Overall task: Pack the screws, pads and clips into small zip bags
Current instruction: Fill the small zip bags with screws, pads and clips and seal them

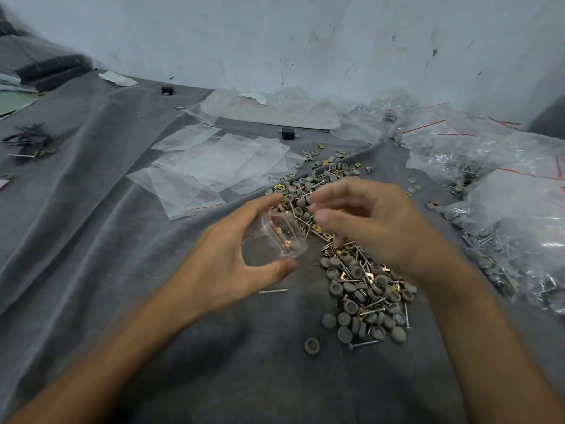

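My left hand [235, 258] grips a small clear zip bag [275, 237] with a red seal line, its mouth held wide between thumb and fingers; a few grey pads and a brass clip lie inside. My right hand [370, 221] hovers just right of the bag's mouth, fingers curled and blurred; whether it holds anything I cannot tell. Below and behind both hands spreads a pile of grey round pads, screws and brass clips [363, 286] on the grey cloth [122, 270]. One loose screw [273, 291] lies under my left thumb.
Empty flat zip bags [214, 166] lie in a stack at the centre back. Filled bags of parts [504, 215] heap up along the right. A white board [275, 111] rests by the wall. Black ties [29, 142] sit far left. A stray pad [312, 345] lies near the front.
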Motion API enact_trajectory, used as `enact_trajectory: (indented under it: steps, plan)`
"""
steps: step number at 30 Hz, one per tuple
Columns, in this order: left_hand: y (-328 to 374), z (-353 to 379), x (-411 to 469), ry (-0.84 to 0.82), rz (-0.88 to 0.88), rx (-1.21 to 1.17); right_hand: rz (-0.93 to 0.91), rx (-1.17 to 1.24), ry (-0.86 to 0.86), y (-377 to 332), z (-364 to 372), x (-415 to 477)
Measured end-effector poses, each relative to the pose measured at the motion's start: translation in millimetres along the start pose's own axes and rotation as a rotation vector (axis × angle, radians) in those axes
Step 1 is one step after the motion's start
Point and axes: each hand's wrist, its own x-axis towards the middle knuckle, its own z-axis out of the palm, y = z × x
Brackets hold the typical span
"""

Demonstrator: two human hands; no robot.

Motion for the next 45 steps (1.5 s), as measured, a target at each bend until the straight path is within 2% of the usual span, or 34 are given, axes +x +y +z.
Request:
enact_trajectory:
  steps: [3,7,11,14,17,23,39,45]
  plan:
    - [-4.1,-3.9,0.7,0.017,-0.013,-0.032,-0.008,-0.175,0.120,10.7,-29.5,-3.4]
    - [-8.2,-10.4,2.0,0.068,-0.032,-0.053,0.121,-0.413,0.159,35.3,-47.9,-7.1]
    - [-9.9,-16.0,2.4,0.094,-0.050,-0.064,0.215,-0.615,0.064,46.4,-45.2,-9.0]
    - [-10.1,-15.1,2.5,0.103,-0.043,-0.069,0.160,-0.655,-0.025,51.0,-27.6,-3.8]
    - [-11.2,-14.4,2.1,0.108,-0.042,-0.050,0.151,-0.841,-0.123,54.8,-15.2,4.7]
    - [-12.6,-14.8,2.7,0.107,-0.041,-0.037,0.235,-1.035,-0.138,54.5,-18.3,14.1]
    - [-4.7,-9.5,1.3,0.107,-0.004,0.032,0.193,-1.097,-0.150,61.9,-8.3,11.6]
    - [-4.3,-8.6,1.5,0.115,0.002,0.033,0.164,-1.055,-0.090,61.2,-3.1,8.4]
